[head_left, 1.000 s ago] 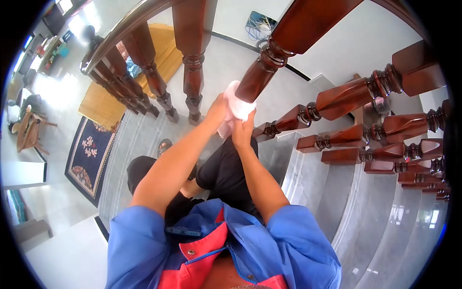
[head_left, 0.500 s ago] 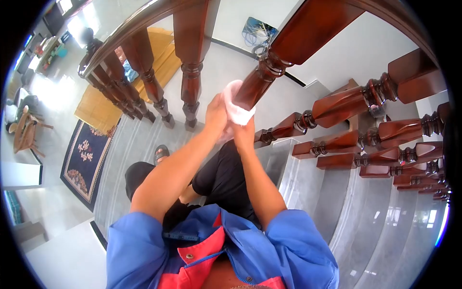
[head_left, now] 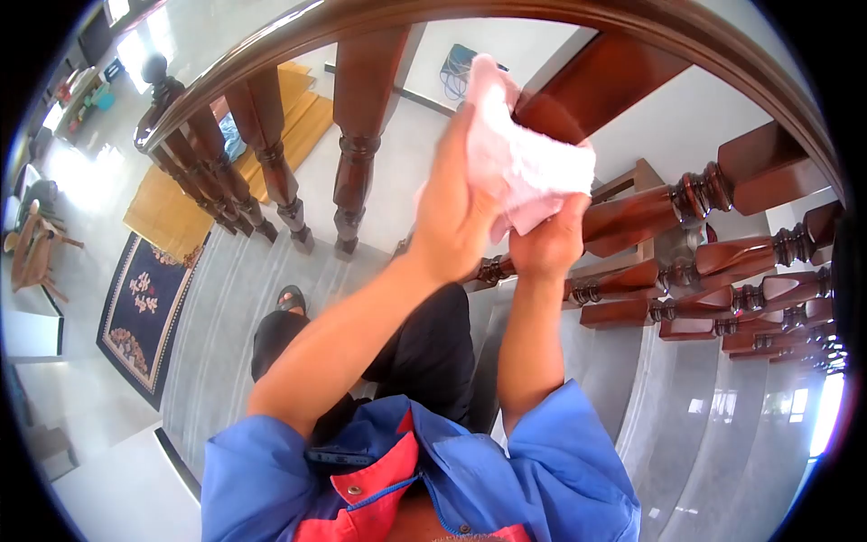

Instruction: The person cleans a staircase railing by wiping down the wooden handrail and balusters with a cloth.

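Observation:
A pink cloth (head_left: 533, 163) is wrapped around a dark red-brown wooden baluster (head_left: 603, 86), just below the curved handrail (head_left: 506, 16). My left hand (head_left: 456, 203) grips the cloth on its left side, fingers slightly blurred. From below, my right hand (head_left: 551, 237) holds the cloth's lower right edge, the thumb lying along it. The cloth covers the baluster's turned middle part and hides some of my fingertips.
More balusters (head_left: 361, 135) stand to the left and along the stairs on the right. Grey stone steps (head_left: 623, 388) lie below. A patterned dark rug (head_left: 149, 307) and flattened cardboard (head_left: 176, 203) lie on the floor. Coiled cables (head_left: 461, 77) are beyond the railing.
Both hands and the pink cloth have moved up the baluster, from its narrow lower part to the thick upper block. The cloth is spread wider, and the view has shifted slightly.

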The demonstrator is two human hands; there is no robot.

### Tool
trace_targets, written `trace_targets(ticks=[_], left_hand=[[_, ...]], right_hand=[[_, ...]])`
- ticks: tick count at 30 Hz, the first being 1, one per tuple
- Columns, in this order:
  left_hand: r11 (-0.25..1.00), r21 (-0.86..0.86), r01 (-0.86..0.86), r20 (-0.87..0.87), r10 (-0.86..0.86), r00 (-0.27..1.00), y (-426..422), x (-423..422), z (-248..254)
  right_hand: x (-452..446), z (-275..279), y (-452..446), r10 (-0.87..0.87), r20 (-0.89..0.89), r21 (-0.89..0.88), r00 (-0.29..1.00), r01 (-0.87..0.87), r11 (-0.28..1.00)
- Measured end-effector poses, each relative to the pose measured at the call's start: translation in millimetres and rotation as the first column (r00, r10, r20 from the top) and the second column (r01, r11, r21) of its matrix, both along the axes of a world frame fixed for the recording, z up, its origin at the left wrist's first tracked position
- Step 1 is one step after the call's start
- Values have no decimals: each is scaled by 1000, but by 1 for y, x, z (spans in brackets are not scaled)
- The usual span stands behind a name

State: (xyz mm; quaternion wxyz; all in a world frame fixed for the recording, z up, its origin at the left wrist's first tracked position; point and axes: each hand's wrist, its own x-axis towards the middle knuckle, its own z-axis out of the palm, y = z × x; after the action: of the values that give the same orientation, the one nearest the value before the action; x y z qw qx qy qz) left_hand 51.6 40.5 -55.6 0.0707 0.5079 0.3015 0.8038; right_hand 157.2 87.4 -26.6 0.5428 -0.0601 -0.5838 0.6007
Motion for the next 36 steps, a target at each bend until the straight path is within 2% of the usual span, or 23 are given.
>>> trace_targets(ticks=[1, 3, 5, 7, 9, 10, 11, 12, 13, 14, 17, 19, 20, 21, 23, 25, 27, 28, 30, 31, 33, 34, 36], left_hand=[[998, 34, 53, -23, -52, 998, -3, 4, 10], [999, 41, 37, -62, -34, 998, -9, 8, 15], [984, -97, -149, -202, 127, 971, -10, 11, 1], [976, -97, -196, -208, 173, 963, -7, 9, 4], [988, -111, -107, -163, 88, 983, 4, 1, 7], [988, -118, -98, -61, 91, 994, 13, 0, 11], [989, -115, -94, -56, 88, 995, 18, -8, 12], [956, -241, 168, 78, -153, 985, 18, -21, 17], [844, -324, 428, 236, -366, 900, 19, -29, 20], [841, -322, 435, 237, -374, 897, 23, -30, 18], [847, -317, 428, 235, -367, 900, 28, -26, 12], [940, -316, 127, 106, -98, 989, 17, -11, 9], [959, -284, 8, 76, 15, 997, 14, -3, 7], [956, -293, 0, 72, 22, 997, 9, -1, 2], [940, -341, -20, 106, 59, 993, 3, 2, -7], [918, -394, -38, 80, 75, 994, 1, -2, -21], [877, -472, 88, 200, 9, 980, 6, -8, -42], [876, -474, 85, 197, 11, 980, 12, -14, -58], [811, -546, 209, 282, -57, 958, 24, -26, -96], [812, -547, 205, 276, -56, 959, 23, -30, -110], [503, -864, -2, -54, -90, 994, 23, -37, -133], [506, -862, -9, -61, -88, 994, 24, -35, -149], [590, -778, 216, 297, 43, 954, 23, -25, -175]], right_hand=[[-7, 14, 1, 65, 13, 146, 998, -66, 987], [-16, 11, 21, 83, 65, 224, 994, -95, 970], [-26, -6, 39, -129, 28, -180, 991, 132, 975], [-33, -3, 34, -148, -8, -170, 989, 144, 975], [-40, -5, 23, -191, -79, -158, 978, 177, 971], [-48, -3, 11, -323, -41, -111, 945, 317, 942], [-40, 4, -11, -481, 298, -20, 824, 509, 860], [-52, -6, -16, -536, 203, 80, 820, 531, 843], [-61, -15, -21, -578, 104, 176, 810, 557, 812], [-63, -16, -23, -584, 104, 178, 805, 563, 807], [-61, -16, -20, -555, 87, 161, 827, 538, 827], [-47, -25, 3, -352, -86, -13, 932, 353, 936], [-41, -28, 13, -298, -82, 17, 951, 300, 954], [-39, -35, 19, -292, -83, 7, 953, 294, 956], [-40, -51, 27, -186, -218, -134, 958, 160, 978], [-39, -73, 17, -240, -178, -163, 954, 212, 964], [-38, -105, -1, -352, -29, -234, 935, 336, 912], [-37, -121, -14, -373, 50, -249, 926, 373, 894], [-31, -143, -25, -388, 122, -260, 913, 407, 876], [-26, -153, -26, -339, 179, -282, 924, 378, 882], [-18, -169, -23, -233, 283, -328, 930, 322, 888], [-14, -177, -18, -176, 332, -349, 927, 294, 890], [-4, -194, 6, -58, 359, -430, 932, 220, 876]])
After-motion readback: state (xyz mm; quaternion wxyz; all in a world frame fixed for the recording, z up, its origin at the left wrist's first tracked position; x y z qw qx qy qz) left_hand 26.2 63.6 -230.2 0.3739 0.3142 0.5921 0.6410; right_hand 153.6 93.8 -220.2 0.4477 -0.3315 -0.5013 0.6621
